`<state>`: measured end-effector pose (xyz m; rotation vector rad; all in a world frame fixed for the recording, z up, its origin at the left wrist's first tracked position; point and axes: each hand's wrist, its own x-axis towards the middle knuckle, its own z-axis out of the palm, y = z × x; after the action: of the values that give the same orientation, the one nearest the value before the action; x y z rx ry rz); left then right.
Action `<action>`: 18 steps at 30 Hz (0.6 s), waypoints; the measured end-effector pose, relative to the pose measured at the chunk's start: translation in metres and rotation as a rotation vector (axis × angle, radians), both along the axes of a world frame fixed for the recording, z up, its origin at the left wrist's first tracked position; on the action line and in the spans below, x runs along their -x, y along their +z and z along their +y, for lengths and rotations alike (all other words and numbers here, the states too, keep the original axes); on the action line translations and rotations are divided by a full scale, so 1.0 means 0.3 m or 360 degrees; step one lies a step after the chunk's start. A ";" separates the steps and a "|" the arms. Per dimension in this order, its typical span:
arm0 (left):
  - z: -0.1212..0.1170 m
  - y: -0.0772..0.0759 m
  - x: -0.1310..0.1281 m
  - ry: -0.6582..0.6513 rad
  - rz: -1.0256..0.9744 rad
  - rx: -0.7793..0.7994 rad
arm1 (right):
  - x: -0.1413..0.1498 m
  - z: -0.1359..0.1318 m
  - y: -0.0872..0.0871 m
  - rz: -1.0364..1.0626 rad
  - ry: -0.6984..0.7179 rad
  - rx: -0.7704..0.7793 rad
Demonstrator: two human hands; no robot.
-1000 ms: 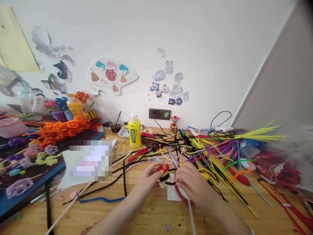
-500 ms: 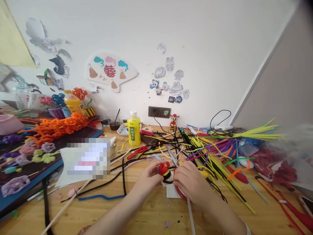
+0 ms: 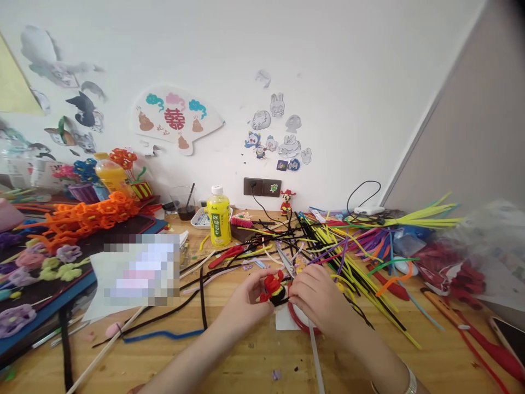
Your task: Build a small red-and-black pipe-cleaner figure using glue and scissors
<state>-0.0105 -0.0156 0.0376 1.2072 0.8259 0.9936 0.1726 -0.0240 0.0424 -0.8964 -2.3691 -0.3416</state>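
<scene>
A small figure of red, black and yellow pipe cleaner [image 3: 274, 287] is held between my two hands over the table. My left hand [image 3: 253, 298] is closed around its red side, thumb beneath. With fingertips pinched together, my right hand [image 3: 315, 293] grips the figure's black end; the exact spot is hidden by the fingers. Beneath the right hand lie red-handled scissors [image 3: 290, 265], blades pointing away, slightly apart. A pale flat strip [image 3: 315, 355] runs from under that hand toward the table's near edge. White paper [image 3: 285, 322] lies below the figure.
Yellow and black pipe cleaners [image 3: 344, 262] spread to the right. A yellow bottle [image 3: 219, 216] stands behind, near red pliers-like handles [image 3: 226, 256] and a cup of dark drink [image 3: 183, 205]. Another red figure [image 3: 286, 202] stands by the wall. Orange pipe-cleaner work [image 3: 88, 216] lies left.
The figure has turned in my fingers: its red part now leans left and the white part seen before is hidden. The whole view has shifted slightly to the right.
</scene>
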 end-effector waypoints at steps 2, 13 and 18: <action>-0.001 0.002 -0.001 -0.0008 -0.0003 -0.0003 | -0.002 -0.001 0.004 0.0021 0.0006 -0.0008; -0.006 0.008 -0.007 0.0008 -0.0024 -0.0037 | -0.017 -0.009 0.013 0.0099 -0.0010 0.0012; -0.011 0.014 -0.010 0.0055 0.0026 -0.0036 | -0.018 -0.012 0.017 0.0098 0.0006 -0.0052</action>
<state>-0.0076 -0.0188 0.0419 1.2252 0.8529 1.0247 0.1780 -0.0275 0.0475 -0.8748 -2.3022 -0.3454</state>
